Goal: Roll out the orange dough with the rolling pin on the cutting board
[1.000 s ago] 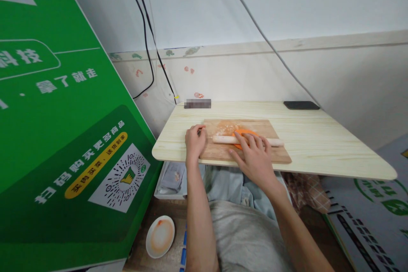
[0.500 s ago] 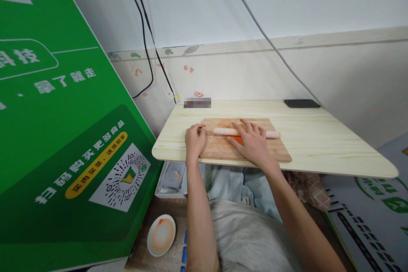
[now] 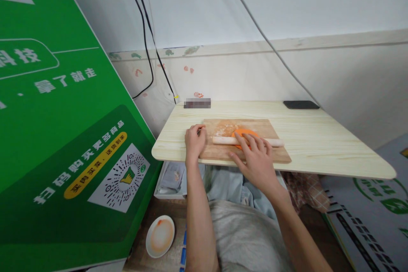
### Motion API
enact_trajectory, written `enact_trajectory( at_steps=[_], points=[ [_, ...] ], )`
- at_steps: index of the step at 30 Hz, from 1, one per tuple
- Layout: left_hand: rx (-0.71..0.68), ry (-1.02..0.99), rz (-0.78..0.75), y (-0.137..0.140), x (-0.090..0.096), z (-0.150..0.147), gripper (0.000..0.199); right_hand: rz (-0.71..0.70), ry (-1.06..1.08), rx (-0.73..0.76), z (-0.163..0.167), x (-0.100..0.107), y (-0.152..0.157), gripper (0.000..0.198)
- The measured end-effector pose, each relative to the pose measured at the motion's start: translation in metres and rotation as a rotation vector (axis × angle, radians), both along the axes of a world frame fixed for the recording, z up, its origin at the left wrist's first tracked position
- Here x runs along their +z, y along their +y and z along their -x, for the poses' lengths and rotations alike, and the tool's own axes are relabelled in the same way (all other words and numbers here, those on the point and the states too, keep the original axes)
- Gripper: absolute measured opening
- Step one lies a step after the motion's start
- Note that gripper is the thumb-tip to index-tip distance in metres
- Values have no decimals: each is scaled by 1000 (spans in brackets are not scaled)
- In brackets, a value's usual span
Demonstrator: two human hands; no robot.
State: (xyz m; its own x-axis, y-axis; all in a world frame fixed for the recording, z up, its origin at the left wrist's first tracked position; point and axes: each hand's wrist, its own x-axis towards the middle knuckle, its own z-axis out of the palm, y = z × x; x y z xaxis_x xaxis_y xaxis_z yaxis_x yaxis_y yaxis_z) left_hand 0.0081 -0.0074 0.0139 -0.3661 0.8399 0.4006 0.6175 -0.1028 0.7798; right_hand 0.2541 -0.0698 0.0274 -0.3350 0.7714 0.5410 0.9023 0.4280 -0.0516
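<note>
A pale wooden rolling pin (image 3: pixel 219 140) lies across a flat orange piece of dough (image 3: pixel 244 131) on a wooden cutting board (image 3: pixel 216 153). My right hand (image 3: pixel 256 157) lies over the pin with its fingers stretched out and spread on top, not wrapped round it; the thumb points towards the board's front. White flour dusts the board behind the pin. At the board's left edge, my left hand (image 3: pixel 195 142) is curled closed, thumb and fingertips against that edge. Part of the dough is hidden under the pin and my right fingers.
The board lies on a light wood table (image 3: pixel 334 144) against the wall. A dark phone (image 3: pixel 301 105) and a blurred-out object (image 3: pixel 197 103) are at its back edge. Below left stands a stained white bowl (image 3: pixel 160 236). A green sign (image 3: pixel 79 93) leans at the left.
The rolling pin has come towards me under my right hand, which moved back and slightly right. More of the orange dough now shows behind the pin. My left hand has stayed put.
</note>
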Motion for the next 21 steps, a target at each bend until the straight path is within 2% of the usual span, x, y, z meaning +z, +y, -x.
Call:
enact_trajectory(
  at_steps=[4, 10, 13, 18, 21],
  points=[
    [-3, -5, -5, 0, 0, 0, 24, 27, -30, 28, -2, 2, 21, 69],
    [-4, -9, 2, 1, -1, 1, 23, 158, -46, -22, 8, 23, 60, 63],
    [-4, -6, 1, 2, -1, 0, 23, 161, -37, -29, 9, 24, 51, 59],
    [-6, -12, -3, 2, -1, 0, 24, 35, -6, 11, -1, 5, 8, 64],
    [-4, -19, -1, 3, -2, 0, 24, 0, -15, 29, -5, -1, -3, 67]
  ],
)
